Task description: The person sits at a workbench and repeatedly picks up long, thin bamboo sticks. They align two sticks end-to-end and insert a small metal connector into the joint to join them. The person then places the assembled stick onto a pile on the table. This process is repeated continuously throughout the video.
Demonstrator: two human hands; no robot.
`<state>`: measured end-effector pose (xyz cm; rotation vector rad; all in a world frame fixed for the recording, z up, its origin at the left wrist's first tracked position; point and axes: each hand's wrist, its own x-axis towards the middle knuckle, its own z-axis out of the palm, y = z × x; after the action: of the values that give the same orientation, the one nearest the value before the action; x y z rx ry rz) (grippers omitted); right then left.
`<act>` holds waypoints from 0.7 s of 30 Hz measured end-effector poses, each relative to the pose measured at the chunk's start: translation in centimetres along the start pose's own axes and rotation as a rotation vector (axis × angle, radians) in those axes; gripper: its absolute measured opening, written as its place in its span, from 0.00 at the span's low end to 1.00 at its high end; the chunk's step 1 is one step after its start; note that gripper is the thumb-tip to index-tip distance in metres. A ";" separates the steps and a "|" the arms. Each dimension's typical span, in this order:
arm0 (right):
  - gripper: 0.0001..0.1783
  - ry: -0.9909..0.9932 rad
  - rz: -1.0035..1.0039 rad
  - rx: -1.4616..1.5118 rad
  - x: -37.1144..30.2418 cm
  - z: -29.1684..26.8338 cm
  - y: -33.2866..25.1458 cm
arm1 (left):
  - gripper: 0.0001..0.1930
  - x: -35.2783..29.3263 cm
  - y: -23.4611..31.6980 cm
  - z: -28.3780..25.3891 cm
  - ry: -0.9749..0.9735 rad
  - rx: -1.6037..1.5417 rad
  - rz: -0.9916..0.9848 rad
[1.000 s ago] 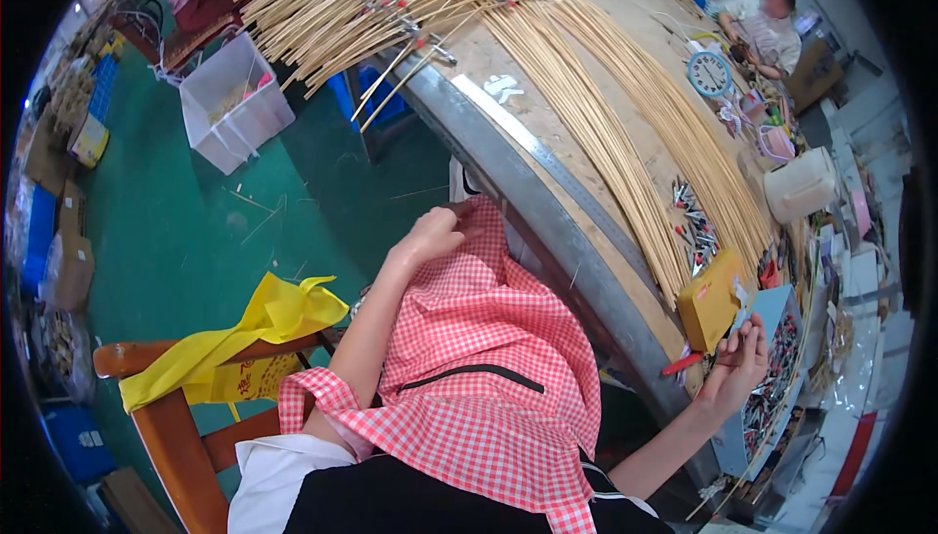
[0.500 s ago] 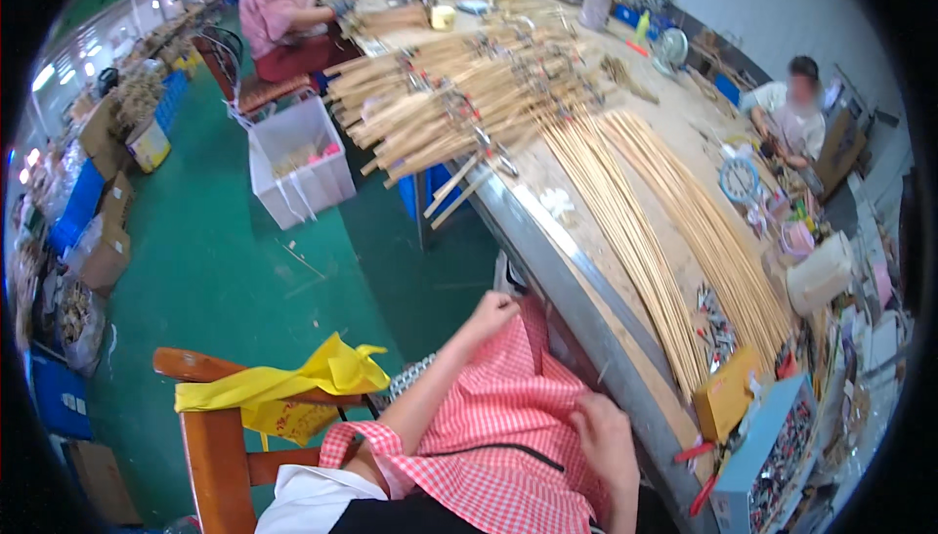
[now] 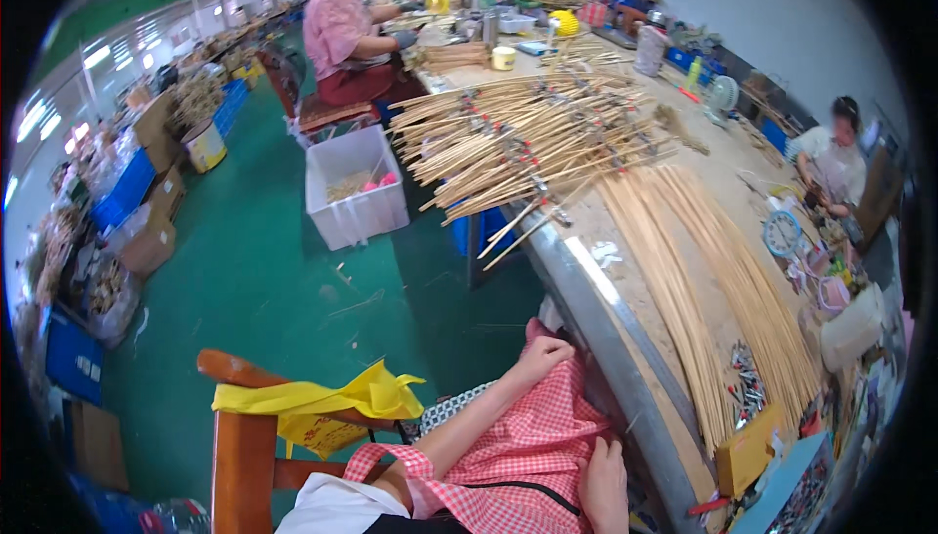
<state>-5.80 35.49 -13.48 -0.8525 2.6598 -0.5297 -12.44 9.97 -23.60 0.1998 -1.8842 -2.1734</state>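
Note:
A red-and-white gingham apron (image 3: 518, 436) with a black strip across it lies over my lap. My left hand (image 3: 543, 360) is closed on the apron's far edge, pulling the cloth up at the table's side. My right hand (image 3: 604, 485) lies at the apron's right edge, its fingers curled against the cloth. Both hands are beside the metal-edged table (image 3: 625, 339). On the table two long bundles of thin wooden sticks (image 3: 674, 309) lie lengthwise, with a pile of clipped sticks (image 3: 528, 138) beyond them.
A wooden chair (image 3: 242, 466) with a yellow cloth (image 3: 332, 399) stands at my left. A white bin (image 3: 357, 187) sits on the green floor. Metal clips (image 3: 746, 383), a yellow box (image 3: 747, 451) and a light-blue box (image 3: 782, 485) lie near right. Co-workers sit at the far left and far right.
The view has tilted up and turned left, so the scene sits lower and further right. Both hands stay at the apron.

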 end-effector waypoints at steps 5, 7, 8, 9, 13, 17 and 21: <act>0.23 -0.002 0.172 -0.014 1.3 -0.4 -2.6 | 0.16 1.5 -3.3 2.4 -0.036 0.042 0.142; 0.22 0.094 0.043 -0.050 1.9 0.2 -2.1 | 0.15 1.1 -1.8 2.7 -0.041 0.060 0.151; 0.21 0.069 -0.002 -0.057 2.4 0.9 -1.1 | 0.15 1.0 -1.6 2.7 -0.025 0.062 0.134; 0.20 0.046 -0.029 -0.070 2.8 1.2 -0.7 | 0.15 0.9 -1.9 2.7 -0.011 0.061 0.118; 0.16 0.060 -0.126 0.013 3.8 1.4 -1.1 | 0.15 0.8 -2.5 3.1 0.013 -0.049 0.039; 0.15 0.111 -0.148 0.234 3.7 0.8 -2.2 | 0.14 -0.2 -2.2 2.9 -0.034 -0.180 -0.195; 0.07 0.237 -0.091 0.521 5.0 3.0 1.2 | 0.18 -0.9 -4.3 3.2 0.081 -0.090 -0.317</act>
<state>-9.13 32.59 -17.43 -0.7854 2.4892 -1.3449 -12.87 13.79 -27.39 0.5956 -1.8077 -2.4023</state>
